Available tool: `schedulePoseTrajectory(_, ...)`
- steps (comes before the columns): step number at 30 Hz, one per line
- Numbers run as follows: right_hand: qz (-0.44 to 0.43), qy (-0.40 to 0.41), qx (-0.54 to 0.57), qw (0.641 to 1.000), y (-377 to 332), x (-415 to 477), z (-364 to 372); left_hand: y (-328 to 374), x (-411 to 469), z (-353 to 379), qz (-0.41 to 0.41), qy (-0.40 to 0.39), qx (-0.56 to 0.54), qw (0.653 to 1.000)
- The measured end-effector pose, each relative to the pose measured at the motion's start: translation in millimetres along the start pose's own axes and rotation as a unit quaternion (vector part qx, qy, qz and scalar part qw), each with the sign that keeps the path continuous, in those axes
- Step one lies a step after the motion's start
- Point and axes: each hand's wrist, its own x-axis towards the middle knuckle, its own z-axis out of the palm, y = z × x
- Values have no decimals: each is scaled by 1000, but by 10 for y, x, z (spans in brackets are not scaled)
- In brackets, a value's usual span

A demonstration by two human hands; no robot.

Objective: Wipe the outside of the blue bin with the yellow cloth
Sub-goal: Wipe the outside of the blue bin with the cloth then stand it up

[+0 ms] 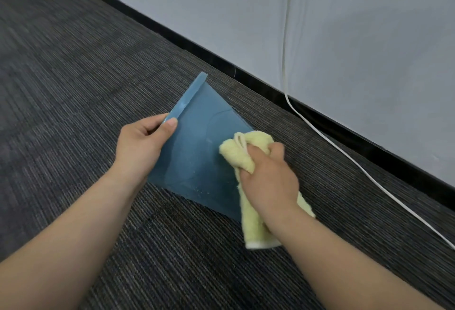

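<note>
The blue bin (pixel 197 152) lies tipped on the dark carpet, one flat outer side facing up at me. My left hand (pixel 141 148) grips its rim at the near left corner, thumb on top of the lip. My right hand (pixel 267 174) is closed around the bunched yellow cloth (pixel 236 152) and presses it against the right part of the bin's side. A loose end of the cloth with a white hem hangs down below my wrist. The bin's opening is hidden from me.
Dark striped carpet (pixel 73 88) covers the floor. A grey wall (pixel 344 26) with a black skirting board (pixel 246 75) runs diagonally behind the bin. A white cable (pixel 285 63) drops down the wall and trails across the carpet to the right.
</note>
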Motion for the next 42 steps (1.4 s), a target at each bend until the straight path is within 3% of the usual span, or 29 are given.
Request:
schedulePoseTrajectory(4,-83,8,13,996,-68,-113,66,-9,-15,-1,9,1,3,1000)
schedulePoseTrajectory(10,131,-30,31,990,562,-26,-39,2,-41,17,20,-12,19,1000)
schedulePoseTrajectory(12,106,-9,52,993,478,-48,16,8,-32,61,28,-15,30,999)
schedulePoseTrajectory(16,-54,-3,57,997,290,-204,104,1,-4,72,20,-6,24,999)
schedulePoseTrajectory(22,108,-19,46,993,723,-175,72,-47,19,-12,10,22,15,1000)
schedulePoseTrajectory(24,95,-9,56,994,615,-184,122,-63,27,-27,9,24,17,1000)
schedulePoseTrajectory(28,-42,-19,20,999,403,-281,223,-98,52,-90,-11,29,1,1000)
schedulePoseTrajectory(30,-29,-21,-11,999,524,-252,191,-111,53,-110,-18,28,-8,999)
schedulePoseTrajectory(34,102,-13,34,994,686,-144,84,-119,57,-125,-22,30,-23,999)
schedulePoseTrajectory(36,84,-11,49,995,531,-135,106,-123,60,-124,-20,31,-17,999)
schedulePoseTrajectory(40,-52,-12,70,996,183,-148,130,-81,35,-76,-10,17,-10,1000)
schedulePoseTrajectory(42,-15,-20,71,997,227,-21,49,-48,15,-58,-12,4,-14,1000)
